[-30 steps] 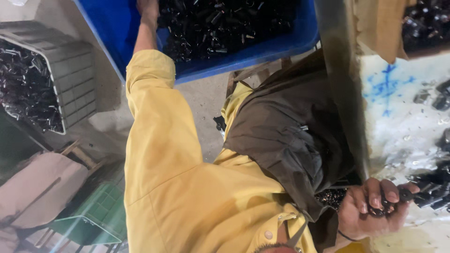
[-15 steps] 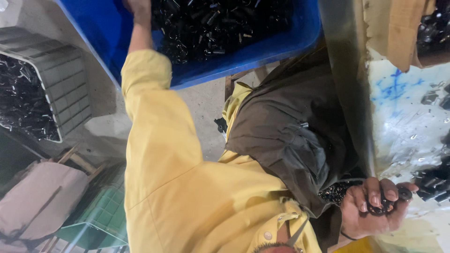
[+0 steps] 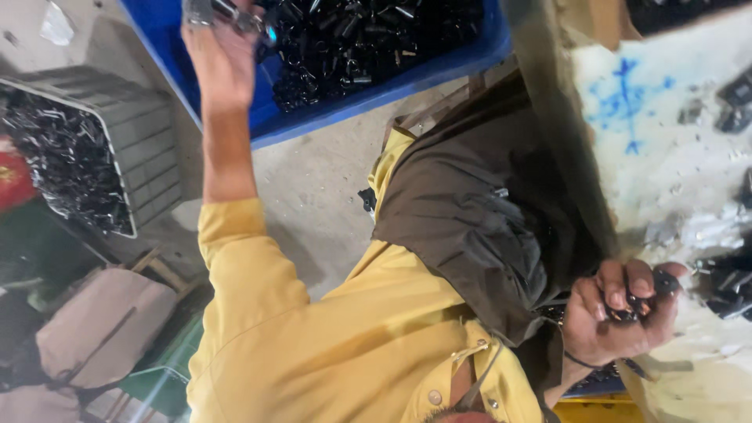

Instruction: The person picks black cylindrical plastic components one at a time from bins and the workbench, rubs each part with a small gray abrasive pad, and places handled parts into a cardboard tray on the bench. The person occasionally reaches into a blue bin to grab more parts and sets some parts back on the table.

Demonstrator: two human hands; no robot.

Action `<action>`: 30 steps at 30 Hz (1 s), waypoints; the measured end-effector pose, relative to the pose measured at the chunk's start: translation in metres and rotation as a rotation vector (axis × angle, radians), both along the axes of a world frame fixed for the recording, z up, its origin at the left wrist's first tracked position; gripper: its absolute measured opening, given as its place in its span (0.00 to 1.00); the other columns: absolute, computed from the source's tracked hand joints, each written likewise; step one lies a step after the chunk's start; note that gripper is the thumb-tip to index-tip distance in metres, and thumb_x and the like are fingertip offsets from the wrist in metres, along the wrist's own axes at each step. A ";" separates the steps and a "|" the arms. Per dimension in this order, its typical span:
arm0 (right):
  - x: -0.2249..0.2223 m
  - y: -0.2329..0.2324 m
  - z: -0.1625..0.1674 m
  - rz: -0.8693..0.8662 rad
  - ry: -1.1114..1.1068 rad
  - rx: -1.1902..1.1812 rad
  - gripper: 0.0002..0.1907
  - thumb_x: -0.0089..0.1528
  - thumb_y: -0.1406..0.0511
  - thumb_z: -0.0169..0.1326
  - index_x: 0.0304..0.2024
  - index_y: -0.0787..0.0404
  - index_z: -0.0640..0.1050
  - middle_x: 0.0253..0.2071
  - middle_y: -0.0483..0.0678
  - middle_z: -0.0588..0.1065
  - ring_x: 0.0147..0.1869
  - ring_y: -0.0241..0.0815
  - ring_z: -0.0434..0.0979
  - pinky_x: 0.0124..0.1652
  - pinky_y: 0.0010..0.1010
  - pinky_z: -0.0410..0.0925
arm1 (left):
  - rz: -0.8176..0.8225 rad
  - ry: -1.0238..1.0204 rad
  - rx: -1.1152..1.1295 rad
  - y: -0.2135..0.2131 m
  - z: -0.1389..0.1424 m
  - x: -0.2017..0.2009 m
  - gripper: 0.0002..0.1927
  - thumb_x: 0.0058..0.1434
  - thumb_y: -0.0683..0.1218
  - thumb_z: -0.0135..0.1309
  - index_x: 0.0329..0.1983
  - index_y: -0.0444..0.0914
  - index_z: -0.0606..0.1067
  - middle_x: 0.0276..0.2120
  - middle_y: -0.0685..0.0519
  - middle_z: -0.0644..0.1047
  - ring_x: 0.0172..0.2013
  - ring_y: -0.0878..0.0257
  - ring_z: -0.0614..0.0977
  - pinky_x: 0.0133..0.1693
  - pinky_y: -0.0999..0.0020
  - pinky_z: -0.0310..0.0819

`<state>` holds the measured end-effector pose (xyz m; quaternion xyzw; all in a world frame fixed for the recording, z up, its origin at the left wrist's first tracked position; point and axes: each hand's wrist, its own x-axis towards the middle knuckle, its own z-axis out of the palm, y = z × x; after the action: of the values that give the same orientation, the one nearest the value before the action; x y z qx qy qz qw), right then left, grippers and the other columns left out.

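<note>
My left hand (image 3: 223,59) is raised over the near edge of a blue bin (image 3: 313,117) and is closed on a few shiny metal parts (image 3: 229,13). The bin is full of small black and metal pieces (image 3: 368,39). My yellow sleeve (image 3: 251,282) runs from the hand down to my shoulder. At the lower right, my right hand (image 3: 615,325) is closed around several small black parts (image 3: 662,286) at the edge of a white worktable (image 3: 666,157). A brown cloth (image 3: 470,211) lies over my lap between the two hands.
A grey slatted crate (image 3: 149,149) holding dark metal pieces (image 3: 63,157) stands at the left on the concrete floor (image 3: 313,196). More black parts (image 3: 728,286) lie on the worktable, which has blue marks. A beige bag (image 3: 94,329) and a green crate (image 3: 157,384) sit at the lower left.
My left hand has come up out of the blue bin holding metal parts, and the view has shifted so the hand is in sight. My right hand has stayed closed on its parts.
</note>
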<state>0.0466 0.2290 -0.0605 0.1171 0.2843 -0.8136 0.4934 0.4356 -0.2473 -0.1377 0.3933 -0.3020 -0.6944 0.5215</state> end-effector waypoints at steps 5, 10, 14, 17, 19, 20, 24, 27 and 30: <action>0.003 0.009 -0.001 -0.017 -0.008 -0.063 0.14 0.83 0.56 0.39 0.57 0.54 0.74 0.37 0.43 0.70 0.35 0.34 0.66 0.34 0.23 0.66 | -0.351 0.006 0.024 0.073 0.040 -0.080 0.14 0.73 0.55 0.40 0.44 0.40 0.68 0.32 0.48 0.70 0.27 0.56 0.71 0.33 0.61 0.69; 0.006 0.022 0.000 -0.093 0.025 -0.113 0.13 0.77 0.58 0.42 0.57 0.55 0.73 0.39 0.46 0.70 0.38 0.37 0.66 0.33 0.25 0.66 | -0.602 0.248 0.236 0.164 0.078 -0.177 0.19 0.71 0.56 0.40 0.29 0.40 0.62 0.17 0.55 0.58 0.19 0.64 0.59 0.26 0.66 0.53; 0.007 0.046 0.003 -0.224 0.043 -0.075 0.11 0.78 0.60 0.40 0.54 0.58 0.70 0.38 0.48 0.70 0.36 0.38 0.66 0.30 0.24 0.65 | -0.833 0.363 0.353 0.229 0.099 -0.227 0.17 0.73 0.55 0.42 0.32 0.41 0.62 0.18 0.57 0.56 0.19 0.67 0.55 0.26 0.69 0.49; 0.007 0.067 -0.001 -0.323 0.063 -0.056 0.12 0.79 0.59 0.40 0.52 0.59 0.70 0.37 0.49 0.70 0.34 0.37 0.66 0.27 0.23 0.63 | -0.903 0.372 0.455 0.264 0.098 -0.254 0.15 0.73 0.55 0.42 0.36 0.41 0.62 0.20 0.55 0.58 0.21 0.65 0.56 0.28 0.67 0.50; 0.007 0.081 -0.006 -0.362 0.077 -0.050 0.12 0.79 0.59 0.39 0.54 0.59 0.70 0.36 0.50 0.71 0.32 0.37 0.66 0.25 0.23 0.63 | -0.966 0.345 0.506 0.283 0.091 -0.266 0.15 0.72 0.56 0.42 0.36 0.41 0.62 0.21 0.54 0.58 0.22 0.64 0.56 0.29 0.67 0.51; 0.005 0.087 -0.008 -0.374 0.081 -0.054 0.12 0.79 0.59 0.39 0.54 0.59 0.70 0.35 0.50 0.71 0.32 0.38 0.66 0.24 0.23 0.63 | -1.019 0.332 0.513 0.290 0.085 -0.270 0.16 0.72 0.56 0.42 0.36 0.40 0.62 0.20 0.55 0.58 0.21 0.65 0.56 0.28 0.67 0.50; 0.001 0.105 -0.016 -0.408 0.071 -0.076 0.13 0.78 0.58 0.40 0.55 0.59 0.70 0.35 0.51 0.72 0.32 0.38 0.67 0.25 0.23 0.63 | -1.030 0.208 0.577 0.313 0.057 -0.276 0.15 0.71 0.55 0.41 0.33 0.41 0.61 0.17 0.57 0.56 0.18 0.67 0.55 0.25 0.69 0.49; -0.002 0.110 -0.022 -0.406 0.078 -0.099 0.12 0.77 0.59 0.41 0.55 0.59 0.70 0.35 0.51 0.72 0.32 0.38 0.67 0.25 0.23 0.63 | -0.949 0.216 0.621 0.324 0.039 -0.275 0.16 0.69 0.55 0.39 0.32 0.40 0.62 0.19 0.57 0.56 0.20 0.66 0.55 0.26 0.67 0.49; -0.006 0.111 -0.025 -0.390 0.080 -0.107 0.12 0.77 0.59 0.42 0.55 0.59 0.71 0.35 0.52 0.73 0.32 0.38 0.68 0.24 0.23 0.64 | -0.899 0.140 0.614 0.328 0.033 -0.274 0.16 0.70 0.54 0.39 0.32 0.40 0.62 0.20 0.57 0.57 0.20 0.67 0.56 0.25 0.68 0.51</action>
<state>0.0406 0.3398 -0.0856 0.1110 0.2321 -0.9116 0.3206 0.1613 0.0809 -0.1043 0.3124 -0.1883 -0.9296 0.0538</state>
